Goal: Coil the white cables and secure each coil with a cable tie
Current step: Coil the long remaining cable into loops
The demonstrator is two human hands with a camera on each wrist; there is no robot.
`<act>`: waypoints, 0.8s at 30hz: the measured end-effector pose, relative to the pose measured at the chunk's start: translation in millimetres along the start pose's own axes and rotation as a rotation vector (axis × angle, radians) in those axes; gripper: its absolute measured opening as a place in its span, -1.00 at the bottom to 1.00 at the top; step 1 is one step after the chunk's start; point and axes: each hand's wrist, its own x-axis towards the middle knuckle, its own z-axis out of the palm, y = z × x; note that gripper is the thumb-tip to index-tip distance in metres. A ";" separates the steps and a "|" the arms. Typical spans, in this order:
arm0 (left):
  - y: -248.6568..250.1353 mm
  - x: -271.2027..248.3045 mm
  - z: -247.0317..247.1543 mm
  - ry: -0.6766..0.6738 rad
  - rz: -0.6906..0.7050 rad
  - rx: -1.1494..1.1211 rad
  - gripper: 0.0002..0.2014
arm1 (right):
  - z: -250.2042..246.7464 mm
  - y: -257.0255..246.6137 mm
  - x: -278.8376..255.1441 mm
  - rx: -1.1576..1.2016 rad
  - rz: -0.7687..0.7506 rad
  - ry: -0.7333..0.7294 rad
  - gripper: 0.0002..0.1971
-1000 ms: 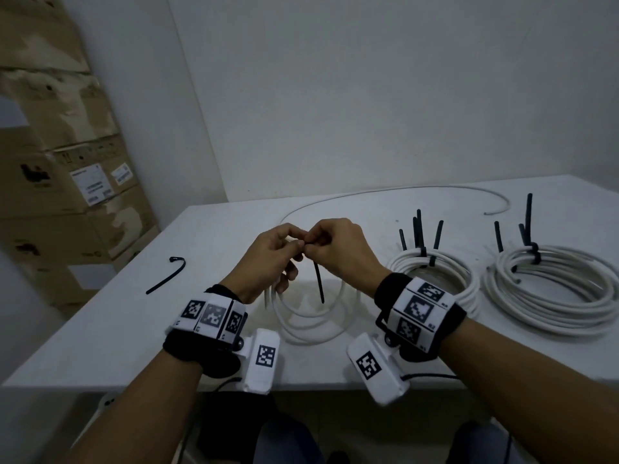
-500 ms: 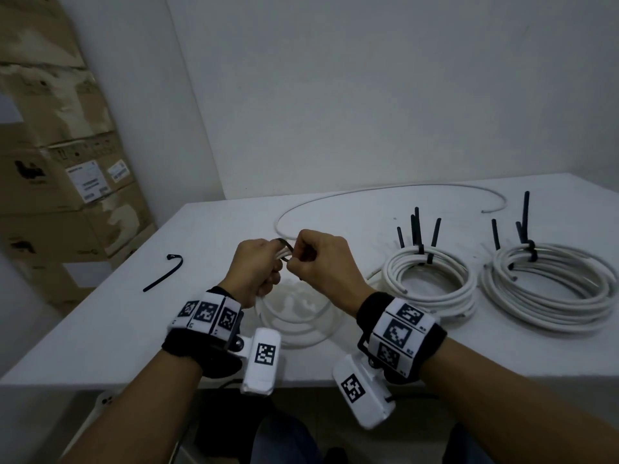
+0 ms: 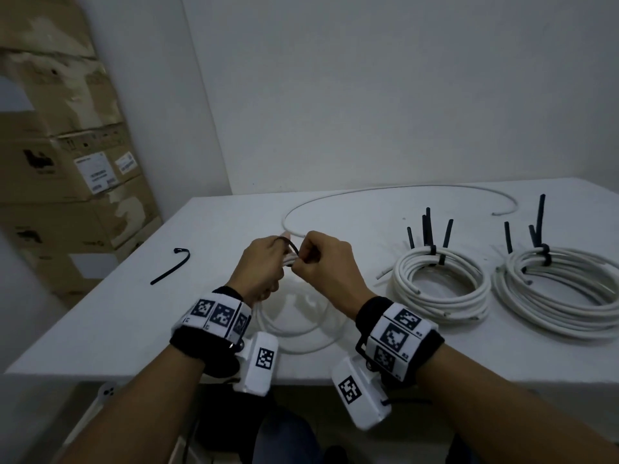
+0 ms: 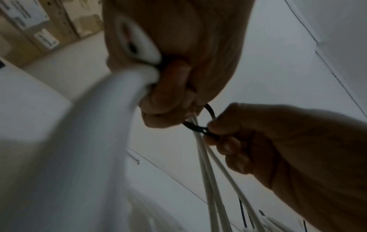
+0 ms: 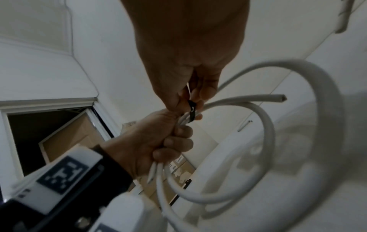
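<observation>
A small white cable coil (image 3: 296, 329) hangs just above the near table edge. My left hand (image 3: 284, 262) grips its top strands in a fist, seen again as the left hand (image 5: 158, 141) in the right wrist view. A black cable tie (image 3: 290, 246) loops round those strands. My right hand (image 3: 301, 262) pinches the cable tie (image 4: 198, 128) right beside the left fingers. The cable tie (image 5: 191, 111) sits between both hands, and the cable coil (image 5: 264, 141) curves off to the right, one cut end sticking out.
Two tied white coils (image 3: 438, 289) (image 3: 562, 296) lie on the white table (image 3: 117, 323) at the right, with black tie tails standing up. A loose white cable (image 3: 385, 190) arcs across the back. A spare black tie (image 3: 170, 267) lies at the left. Cardboard boxes (image 3: 67, 162) stand beyond the left edge.
A second ago the tie hung straight down from my fingertips. Now it is looped round the coil's strands, and both hands have shifted slightly left, still pressed together.
</observation>
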 end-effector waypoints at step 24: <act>-50.8 26.0 -114.4 0.109 -0.074 -0.309 -0.65 | -44.3 11.4 30.8 -0.324 0.464 -0.130 -0.94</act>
